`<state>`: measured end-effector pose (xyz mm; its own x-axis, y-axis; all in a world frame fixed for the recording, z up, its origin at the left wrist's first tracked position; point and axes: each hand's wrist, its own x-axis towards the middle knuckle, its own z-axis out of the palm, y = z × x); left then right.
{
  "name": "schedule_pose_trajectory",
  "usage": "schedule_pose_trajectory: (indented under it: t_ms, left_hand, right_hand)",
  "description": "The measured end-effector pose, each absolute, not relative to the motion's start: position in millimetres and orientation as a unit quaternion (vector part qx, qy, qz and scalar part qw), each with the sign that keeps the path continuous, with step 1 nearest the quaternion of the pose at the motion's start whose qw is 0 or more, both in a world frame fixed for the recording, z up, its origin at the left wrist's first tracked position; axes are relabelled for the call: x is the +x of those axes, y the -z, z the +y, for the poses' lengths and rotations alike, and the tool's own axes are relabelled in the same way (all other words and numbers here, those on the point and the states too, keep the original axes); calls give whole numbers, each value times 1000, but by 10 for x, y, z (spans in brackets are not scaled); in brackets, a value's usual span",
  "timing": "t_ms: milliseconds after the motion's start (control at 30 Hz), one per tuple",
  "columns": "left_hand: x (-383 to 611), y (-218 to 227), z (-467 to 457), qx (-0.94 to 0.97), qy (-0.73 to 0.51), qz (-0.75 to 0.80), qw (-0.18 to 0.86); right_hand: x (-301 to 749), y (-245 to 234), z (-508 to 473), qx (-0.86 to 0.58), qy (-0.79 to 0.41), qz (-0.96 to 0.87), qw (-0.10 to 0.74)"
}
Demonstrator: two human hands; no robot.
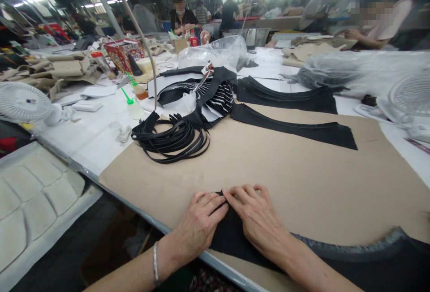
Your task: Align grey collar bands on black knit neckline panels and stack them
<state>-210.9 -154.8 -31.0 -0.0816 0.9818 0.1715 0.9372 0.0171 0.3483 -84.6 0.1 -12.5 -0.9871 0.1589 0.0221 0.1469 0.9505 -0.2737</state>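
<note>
A long black fabric piece (231,234) lies along the front edge of the table, its curved upper edge showing a greyish, glossy band at the right. My left hand (203,218) is closed on the far left corner of this piece, fingers bent and pressed at the edge. Right beside it, my right hand (251,209) presses the same edge with its index fingertip, the fingers curled together. Both sets of fingertips almost meet there. The exact fold under them is hidden. Farther back lie two similar curved black pieces (295,126).
A coil of black strips (171,139) rests on the tan sheet (268,171). Behind it sit a striped black-and-white bundle (215,97) and green-tipped bottles (134,106). White fans (25,101) stand at both sides. Other people work across the table (87,133).
</note>
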Motion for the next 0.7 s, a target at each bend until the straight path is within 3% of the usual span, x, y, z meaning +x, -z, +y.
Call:
schedule_pose_trajectory:
  t_ms: [167,433,700]
  left_hand:
    - [-2109,316,-1564,690,-182,700,33]
    - [-2091,335,-1560,707,-182,681,-53]
    - [-2087,323,-1538,716,-180,671,-72]
  right_hand:
    - [-867,127,-40,-63,-101,-993,21]
    - [-865,4,113,-86,-181,-980,-6]
    - [-893,5,40,-65,-150,-986,4]
